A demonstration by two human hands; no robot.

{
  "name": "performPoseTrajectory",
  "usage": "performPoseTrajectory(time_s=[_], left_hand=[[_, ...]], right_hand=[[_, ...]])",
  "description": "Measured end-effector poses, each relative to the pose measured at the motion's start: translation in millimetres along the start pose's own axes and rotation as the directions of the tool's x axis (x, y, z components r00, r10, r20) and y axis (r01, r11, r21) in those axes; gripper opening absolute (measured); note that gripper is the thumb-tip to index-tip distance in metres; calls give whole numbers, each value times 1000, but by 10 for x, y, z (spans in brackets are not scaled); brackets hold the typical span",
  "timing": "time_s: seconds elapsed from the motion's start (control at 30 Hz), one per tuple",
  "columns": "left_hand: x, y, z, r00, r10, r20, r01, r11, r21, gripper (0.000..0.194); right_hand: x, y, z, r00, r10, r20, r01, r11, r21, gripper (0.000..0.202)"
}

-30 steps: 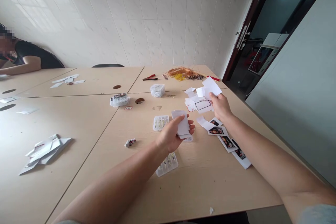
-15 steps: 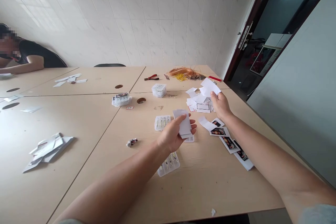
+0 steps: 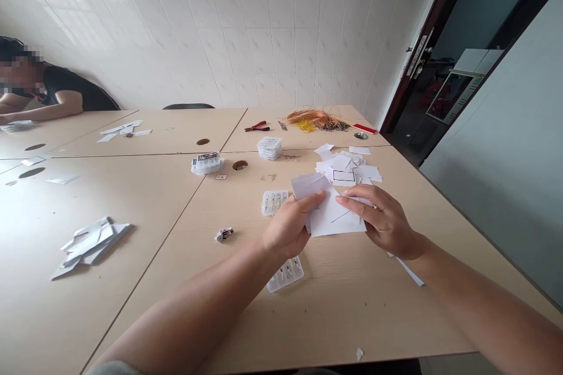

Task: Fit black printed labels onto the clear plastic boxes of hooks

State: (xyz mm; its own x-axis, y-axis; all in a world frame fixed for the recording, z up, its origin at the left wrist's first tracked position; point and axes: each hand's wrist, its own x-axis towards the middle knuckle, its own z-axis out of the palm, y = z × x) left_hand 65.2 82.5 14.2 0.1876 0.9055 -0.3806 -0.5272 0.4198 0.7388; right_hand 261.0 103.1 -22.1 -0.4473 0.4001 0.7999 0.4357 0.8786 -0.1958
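My left hand [image 3: 292, 220] is closed around several white paper cards [image 3: 307, 185], its thumb pressed on top. From the right, my right hand [image 3: 387, 217] pinches the edge of a white sheet [image 3: 336, 217] that overlaps the cards, so both hands meet over the table. A clear plastic case [image 3: 287, 274] with small lures lies partly under my left forearm. Beyond my left hand sits another such case [image 3: 274, 202]. Past my right hand spreads a loose pile of white cards [image 3: 347, 164]. The printed cards by my right wrist are mostly hidden.
Stacked clear cases [image 3: 269, 147] and more cases [image 3: 206, 163] stand farther back. Red-handled pliers [image 3: 257, 126] lie near a bundle of copper-coloured strands [image 3: 316, 119]. White packets [image 3: 90, 246] rest at left. A crumpled wrapper [image 3: 224, 234] lies nearby. Another person [image 3: 57, 91] leans on the far-left table.
My right hand has come from the white card pile back toward my left hand, bringing white paper against the held cards. The view has shifted slightly.
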Motion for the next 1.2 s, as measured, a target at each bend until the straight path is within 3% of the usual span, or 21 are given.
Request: performPoseTrajectory(time_s=[0.13,0.27,0.33,0.47,0.6,0.7,0.83,1.0,1.1,1.2], left_hand=[[32,-4,-5,998,38,-58,-38,999,-1,12],[108,3,-54,989,102,-105,-102,995,3,14],[128,-6,-75,989,113,-98,-111,994,18,15],[85,-46,-67,998,52,-44,-49,997,67,12],[14,-74,-27,1000,3,12,-4,997,77,15],[-2,-87,-27,999,0,52,-4,997,77,14],[17,-112,-62,995,32,94,-43,992,122,14],[61,-112,-86,998,40,47,-46,988,148,14],[90,-77,-98,999,29,18,-32,985,171,17],[115,-43,-118,1000,-19,-2,19,974,224,19]], right_hand=[[22,-27,-32,998,50,-31,-47,996,72,38],[20,-118,-48,968,239,-74,-221,956,192,19],[25,-165,-31,918,392,-65,-363,894,263,10],[56,-194,45,767,638,62,-610,696,379,30],[61,-164,116,626,768,135,-737,525,427,41],[58,-168,133,561,813,157,-779,453,434,44],[71,-196,140,522,832,186,-800,403,444,37],[93,-122,91,471,860,199,-817,339,466,35],[147,-17,-65,476,846,240,-818,325,475,32],[209,61,-281,493,790,365,-846,337,414,27]])
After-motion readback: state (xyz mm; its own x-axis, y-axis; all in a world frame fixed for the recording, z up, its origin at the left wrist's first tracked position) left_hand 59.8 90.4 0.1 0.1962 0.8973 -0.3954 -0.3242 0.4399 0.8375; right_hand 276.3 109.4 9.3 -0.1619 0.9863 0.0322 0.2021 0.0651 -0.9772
